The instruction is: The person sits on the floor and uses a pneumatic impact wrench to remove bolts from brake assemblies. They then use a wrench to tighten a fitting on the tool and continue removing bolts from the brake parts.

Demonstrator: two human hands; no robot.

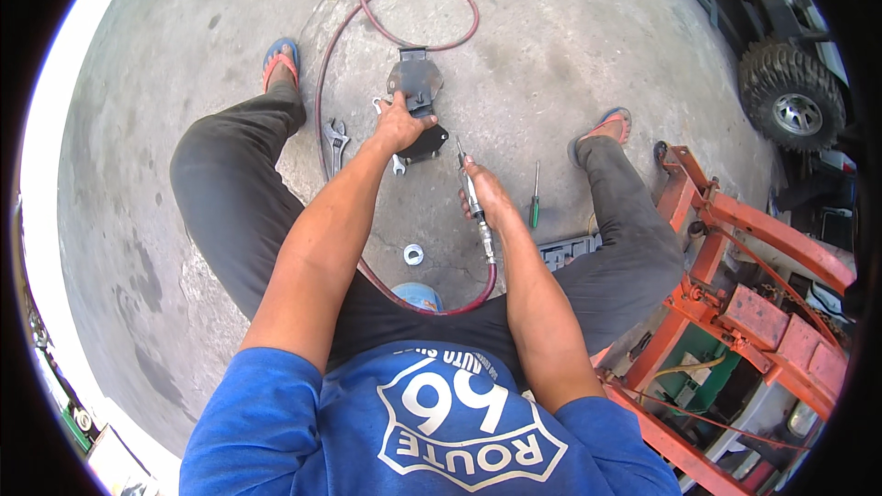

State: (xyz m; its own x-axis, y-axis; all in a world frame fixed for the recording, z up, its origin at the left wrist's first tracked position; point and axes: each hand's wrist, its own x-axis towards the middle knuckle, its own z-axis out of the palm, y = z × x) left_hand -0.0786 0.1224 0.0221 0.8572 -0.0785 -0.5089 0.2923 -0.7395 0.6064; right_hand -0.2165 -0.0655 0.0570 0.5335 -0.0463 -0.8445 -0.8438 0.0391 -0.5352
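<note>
On the concrete floor in front of me lies a dark metal bracket (415, 81) with flat plates and a bent upper lip. My left hand (401, 125) grips its middle, fingers over the near side and thumb to the right. The bracket's black lower plate (426, 142) sticks out below that hand. My right hand (489, 195) is closed around a slim silver air grinder (471, 191). The grinder's thin tip points up and left, a short way from the lower plate and apart from it. A red air hose (481, 292) runs from the tool's rear end.
An adjustable wrench (336, 140) and a smaller wrench (399, 164) lie left of the bracket. To the right are a green-handled screwdriver (535, 209) and a grey tool case (557, 253). A white ring (413, 254) and blue container (419, 297) sit nearer. An orange steel frame (703, 262) stands right.
</note>
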